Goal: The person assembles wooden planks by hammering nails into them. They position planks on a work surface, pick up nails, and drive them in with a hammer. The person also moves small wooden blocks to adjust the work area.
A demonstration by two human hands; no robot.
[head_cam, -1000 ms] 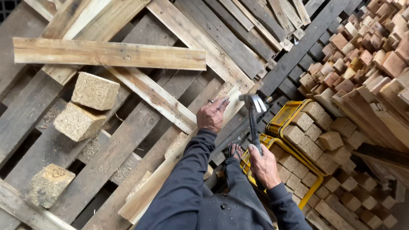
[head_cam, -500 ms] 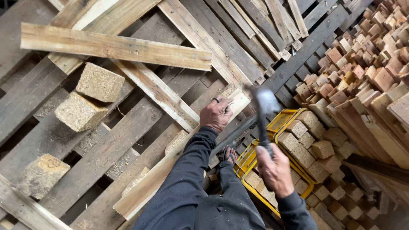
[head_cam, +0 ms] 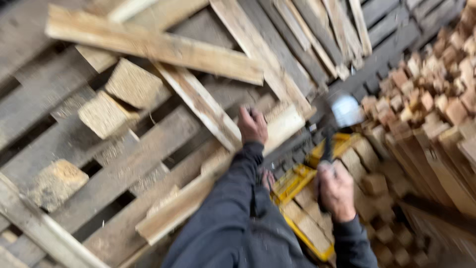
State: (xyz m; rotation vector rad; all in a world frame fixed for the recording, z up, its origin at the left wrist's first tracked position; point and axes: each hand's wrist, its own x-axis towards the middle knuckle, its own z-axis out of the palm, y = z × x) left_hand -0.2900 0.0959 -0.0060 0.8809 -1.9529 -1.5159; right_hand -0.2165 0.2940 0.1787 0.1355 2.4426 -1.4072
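While the picture is smeared with blur, I read it from the left edge across, line by line.

Pallet boards: I see grey weathered boards running on a slant under everything on the left.
Blocks: three pale chipboard blocks sit on those boards, two close together high up and one lower, near the left edge.
Loose plank: a long pale plank lies across the top of the pile, above the blocks.
Held board: a light board slants from lower left up to the middle, its upper end beside my left hand.
Left hand: my left hand is clenched on the upper end of that board, dark sleeve stretched out behind it.
Hammer: the hammer stands raised just right of the held board, its metal head a bright blur above the yellow frame.
Right hand: my right hand is wrapped tight around the dark hammer handle, low on it.
Yellow frame: a yellow metal frame sits beneath both hands, partly filled with blocks.
Block heap: small reddish-brown wood offcuts are heaped along the right side.
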